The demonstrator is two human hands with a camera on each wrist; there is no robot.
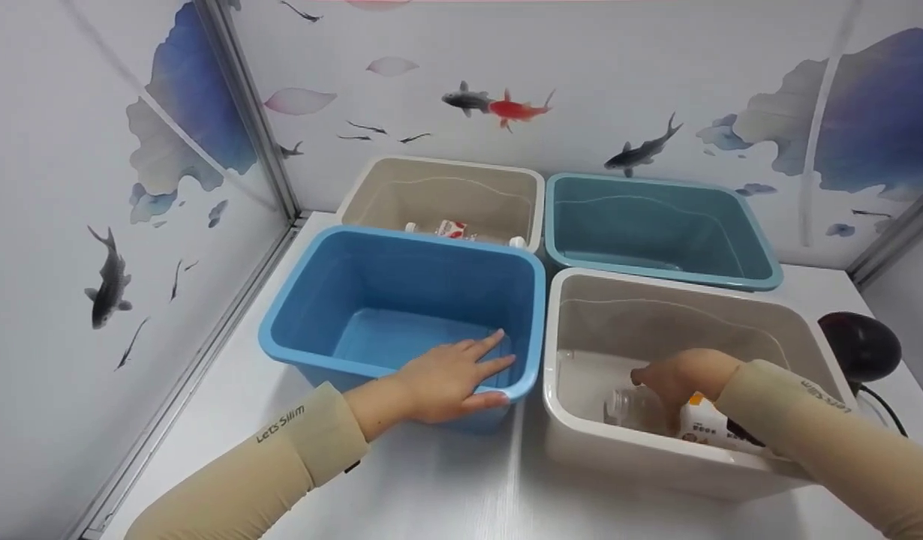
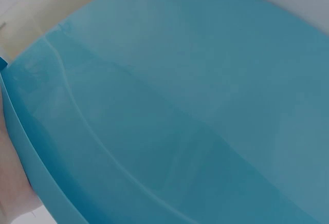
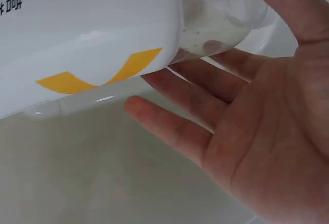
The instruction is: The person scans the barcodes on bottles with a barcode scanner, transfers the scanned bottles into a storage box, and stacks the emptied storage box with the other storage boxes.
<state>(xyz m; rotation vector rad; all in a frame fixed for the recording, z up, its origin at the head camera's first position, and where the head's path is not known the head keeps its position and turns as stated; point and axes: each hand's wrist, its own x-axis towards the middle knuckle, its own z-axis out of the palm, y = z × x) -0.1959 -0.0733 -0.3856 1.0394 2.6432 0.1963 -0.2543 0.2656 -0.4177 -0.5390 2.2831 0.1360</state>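
Observation:
My left hand (image 1: 450,379) lies with spread fingers over the near right rim of a blue bin (image 1: 289,352). The left wrist view shows the bin's inner wall (image 2: 154,100) and part of that hand at the left edge. My right hand (image 1: 683,379) reaches down into the beige bin (image 1: 792,330) at the front right. There a clear plastic bottle (image 3: 108,34) with a white label and orange mark lies between the thumb and the fairly straight fingers. The bottle hides some fingertips. In the head view, its clear neck (image 1: 619,405) points left.
Behind the blue bin stands another beige bin (image 1: 446,166) with a red-and-white item (image 1: 452,229) and white caps inside. A teal bin (image 1: 656,225) is at the back right. A black rounded object (image 1: 859,346) with a cable stands right. Printed wall panels (image 1: 581,45) enclose the table.

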